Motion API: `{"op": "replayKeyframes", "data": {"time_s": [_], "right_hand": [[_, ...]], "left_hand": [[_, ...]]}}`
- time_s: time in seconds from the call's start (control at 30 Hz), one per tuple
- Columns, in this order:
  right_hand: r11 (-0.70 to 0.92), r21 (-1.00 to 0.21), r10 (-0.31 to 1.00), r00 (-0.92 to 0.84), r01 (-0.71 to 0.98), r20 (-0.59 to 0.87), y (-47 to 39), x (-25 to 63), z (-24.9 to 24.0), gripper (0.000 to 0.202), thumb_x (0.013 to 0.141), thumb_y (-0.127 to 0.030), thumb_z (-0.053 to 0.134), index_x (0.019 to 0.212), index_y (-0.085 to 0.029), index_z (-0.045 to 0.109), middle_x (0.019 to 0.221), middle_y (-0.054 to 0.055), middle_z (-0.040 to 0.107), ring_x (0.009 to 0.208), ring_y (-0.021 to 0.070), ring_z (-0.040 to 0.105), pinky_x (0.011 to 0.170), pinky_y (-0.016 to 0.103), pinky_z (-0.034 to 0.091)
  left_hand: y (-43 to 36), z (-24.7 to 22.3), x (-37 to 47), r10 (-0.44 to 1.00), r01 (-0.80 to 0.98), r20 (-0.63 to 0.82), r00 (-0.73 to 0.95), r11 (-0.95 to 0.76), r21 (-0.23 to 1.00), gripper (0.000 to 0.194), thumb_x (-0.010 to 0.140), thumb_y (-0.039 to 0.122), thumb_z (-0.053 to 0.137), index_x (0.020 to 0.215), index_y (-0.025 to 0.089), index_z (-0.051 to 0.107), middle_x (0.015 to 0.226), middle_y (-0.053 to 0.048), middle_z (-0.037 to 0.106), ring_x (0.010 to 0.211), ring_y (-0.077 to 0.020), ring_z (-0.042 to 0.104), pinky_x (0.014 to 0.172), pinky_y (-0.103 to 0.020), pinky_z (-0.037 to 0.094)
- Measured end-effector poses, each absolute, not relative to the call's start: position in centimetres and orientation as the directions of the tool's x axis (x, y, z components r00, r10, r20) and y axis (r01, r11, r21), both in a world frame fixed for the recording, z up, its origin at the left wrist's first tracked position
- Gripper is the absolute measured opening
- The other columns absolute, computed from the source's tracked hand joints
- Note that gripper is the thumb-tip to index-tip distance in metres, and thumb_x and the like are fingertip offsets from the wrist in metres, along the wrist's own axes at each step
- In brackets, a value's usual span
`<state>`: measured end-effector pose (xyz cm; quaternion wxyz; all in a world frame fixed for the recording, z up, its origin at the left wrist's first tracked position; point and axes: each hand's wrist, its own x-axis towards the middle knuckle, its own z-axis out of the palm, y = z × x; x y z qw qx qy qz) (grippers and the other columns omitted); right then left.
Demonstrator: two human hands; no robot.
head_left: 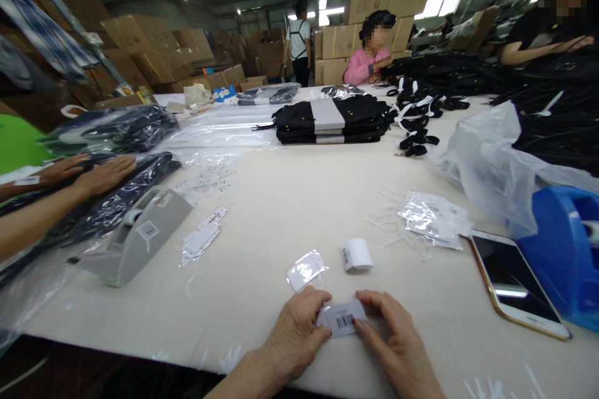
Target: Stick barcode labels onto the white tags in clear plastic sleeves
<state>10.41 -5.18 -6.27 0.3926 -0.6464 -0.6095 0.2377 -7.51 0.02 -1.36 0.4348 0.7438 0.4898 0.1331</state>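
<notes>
Our fingertips [322, 313] pinch a small barcode label [345, 319] from both sides at the near edge of the work table [299, 199]: the left hand [297, 333] clamps its left end, the right hand [397, 340] its right end, and the label lies flat against the tabletop between them. We judge the step in hand to be handling a single tag, which calls for a steady grip on both ends before it goes anywhere.

At twelve o'clock, just beyond the label, sit a roll of printed labels [356, 254] and a small clear sleeve [306, 269], near each other but apart. At two o'clock lies a heap of clear tag bags [433, 218]; at three o'clock a phone [515, 283] rests face up beside a blue tape dispenser [564, 255]. At ten o'clock stands a grey tape dispenser [135, 237], and beyond it a co-worker's hands [84, 174] press a bagged dark garment [116, 196]. A stack of folded black garments [332, 120] lies at twelve o'clock, well away.
</notes>
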Motion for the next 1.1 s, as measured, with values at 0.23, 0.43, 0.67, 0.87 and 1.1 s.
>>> {"op": "replayKeyframes", "data": {"time_s": [0.23,0.43,0.67,0.87,1.1], "right_hand": [[-0.183,-0.982,0.959,0.229,0.045,-0.168,-6.0,10.3,-4.2,0.022,0.069,-0.04,0.065,0.079,-0.021,0.062,0.071,0.001,0.064,0.068,0.0168,0.06,0.063,0.023,0.048],[-0.3,-0.923,0.896,0.261,-0.241,-0.359,-6.4,9.4,-2.7,0.027,0.055,-0.038,0.076,0.069,-0.019,0.062,0.06,-0.002,0.062,0.059,0.012,0.055,0.055,0.018,0.042],[-0.26,-0.895,0.882,0.288,-0.361,-0.372,-6.9,7.8,-2.4,0.035,0.056,-0.044,0.076,0.078,-0.021,0.062,0.068,-0.001,0.064,0.065,0.0136,0.057,0.062,0.021,0.044],[-0.295,-0.838,0.924,0.088,-0.459,-0.373,-6.3,7.6,-1.7,0.035,0.058,-0.038,0.076,0.082,-0.018,0.063,0.067,0.002,0.066,0.06,0.0142,0.058,0.056,0.023,0.045],[-0.31,-0.833,0.871,0.215,-0.457,-0.442,-6.3,8.5,-2.5,0.038,0.054,-0.04,0.077,0.081,-0.016,0.063,0.067,0.002,0.066,0.062,0.0138,0.057,0.058,0.022,0.044]], "left_hand": [[0.0,-0.1,-7.2,0.856,0.514,-0.296,0.424,0.042,0.857,0.026,0.058,0.01,0.054,0.081,0.012,0.065,0.068,0.001,0.058,0.064,-0.0125,0.049,0.06,-0.022,0.036],[0.0,1.2,-6.1,0.817,0.377,-0.375,0.438,0.212,0.902,0.016,0.056,0.009,0.059,0.07,0.011,0.065,0.059,0.003,0.053,0.058,-0.0097,0.044,0.053,-0.02,0.032],[-0.2,0.9,-5.3,0.778,0.338,-0.428,0.46,0.292,0.895,0.021,0.052,0.011,0.065,0.074,0.011,0.064,0.06,0.003,0.055,0.058,-0.01,0.046,0.053,-0.02,0.033],[0.4,0.5,-5.5,0.766,0.154,-0.395,0.507,0.37,0.916,0.027,0.062,0.026,0.063,0.084,0.011,0.056,0.063,0.002,0.055,0.054,-0.0086,0.047,0.05,-0.019,0.035],[-0.1,0.5,-7.9,0.598,0.314,-0.555,0.578,0.465,0.828,0.02,0.065,0.028,0.055,0.076,0.012,0.057,0.05,0.004,0.054,0.033,-0.0034,0.033,0.035,-0.017,0.022]]}}
